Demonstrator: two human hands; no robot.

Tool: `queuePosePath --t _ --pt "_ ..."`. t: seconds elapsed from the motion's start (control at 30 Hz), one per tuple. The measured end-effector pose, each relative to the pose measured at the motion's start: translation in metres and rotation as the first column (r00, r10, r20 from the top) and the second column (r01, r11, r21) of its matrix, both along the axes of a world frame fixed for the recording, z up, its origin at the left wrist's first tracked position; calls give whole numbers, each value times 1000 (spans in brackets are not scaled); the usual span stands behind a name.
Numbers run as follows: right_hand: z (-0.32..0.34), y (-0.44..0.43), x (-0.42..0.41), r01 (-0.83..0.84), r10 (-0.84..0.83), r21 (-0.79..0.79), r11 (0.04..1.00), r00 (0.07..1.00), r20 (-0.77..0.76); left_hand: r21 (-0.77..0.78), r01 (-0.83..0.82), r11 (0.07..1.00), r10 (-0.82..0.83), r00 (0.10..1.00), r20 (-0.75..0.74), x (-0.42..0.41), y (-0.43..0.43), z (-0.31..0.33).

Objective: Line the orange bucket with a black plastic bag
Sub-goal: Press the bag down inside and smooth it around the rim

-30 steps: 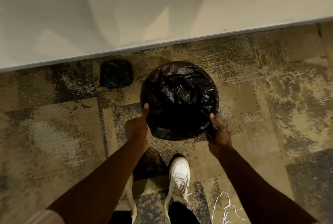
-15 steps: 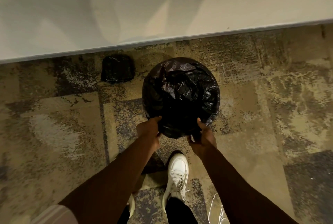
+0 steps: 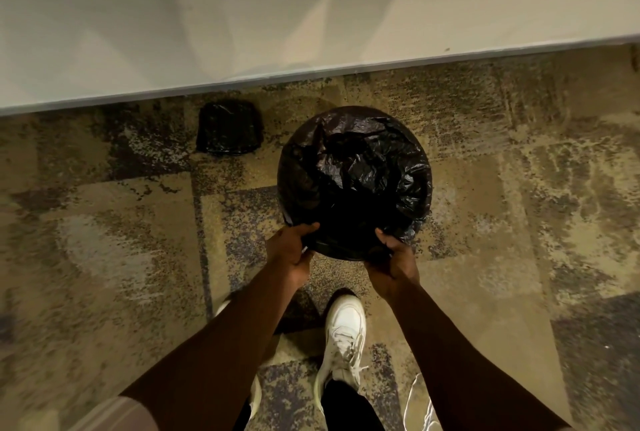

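Observation:
A crinkled black plastic bag (image 3: 356, 177) covers the whole round top and sides of the bucket on the carpet; no orange of the bucket shows. My left hand (image 3: 294, 250) grips the bag's edge at the near left of the rim. At the near right of the rim my right hand (image 3: 393, 257) pinches the bag's edge, thumb on top. Both hands sit close together on the side nearest me.
A folded stack of black bags (image 3: 228, 132) lies on the carpet left of the bucket, near the white wall (image 3: 311, 14). My white shoe (image 3: 344, 333) stands just behind the bucket. A clear plastic piece (image 3: 420, 410) lies at the bottom right.
Both hands slid from the left and right sides of the rim toward its near edge and now grip the bag there, closer together.

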State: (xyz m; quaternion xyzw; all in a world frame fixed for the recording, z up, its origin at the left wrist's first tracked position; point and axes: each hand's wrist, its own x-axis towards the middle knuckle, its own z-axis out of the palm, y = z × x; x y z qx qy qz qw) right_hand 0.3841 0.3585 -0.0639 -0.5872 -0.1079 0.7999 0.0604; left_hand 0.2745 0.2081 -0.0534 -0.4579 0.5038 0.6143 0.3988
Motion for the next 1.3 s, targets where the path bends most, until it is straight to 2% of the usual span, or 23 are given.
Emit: queuePosePath --t 0.07,0.13,0.23,0.33,0.37,0.5,0.63,0.8,0.9,1.0,1.07,1.17,1.23,1.3 --pt "0 3 6 -61 60 35 998 998 15 -22 50 999 -52 996 -76 1 -6 3" --pt "0 12 15 -139 126 137 981 987 102 -72 153 986 -164 969 -184 -1 -13 3" --pt "-1 38 23 -261 211 342 903 961 176 -262 329 907 -404 853 -330 -12 -21 10" --pt "9 74 15 -271 199 427 863 958 206 -491 288 822 -482 811 -332 -31 -23 17" --pt "12 87 10 -272 206 440 856 960 191 -504 272 820 -473 817 -329 -40 -24 18" --pt "12 122 -12 -374 324 425 824 927 188 -341 339 877 -453 822 -346 -66 -20 16" --pt "3 134 -23 -429 411 353 831 903 128 -315 353 881 -441 853 -280 -76 -17 -1" --pt "-12 136 -21 -476 491 213 853 871 -17 -94 309 946 -320 937 -139 -77 -19 -6" --pt "-16 135 -22 -512 514 189 838 857 39 2 240 971 -239 967 -94 -79 -19 -10" --pt "-13 137 -24 -546 545 231 805 835 73 -1 212 977 -211 971 -111 -79 -15 -11" --pt "-9 141 -25 -571 549 316 758 819 165 -61 232 971 -239 959 -152 -78 -14 -10" --pt "-4 155 -29 -648 480 512 564 762 436 -138 315 939 -342 902 -265 -79 -19 -5" --pt "3 165 -39 -655 469 556 512 755 458 -174 360 916 -399 854 -332 -79 -21 4" --pt "11 175 -56 -662 501 576 480 746 439 -176 352 919 -393 846 -360 -77 -24 11"
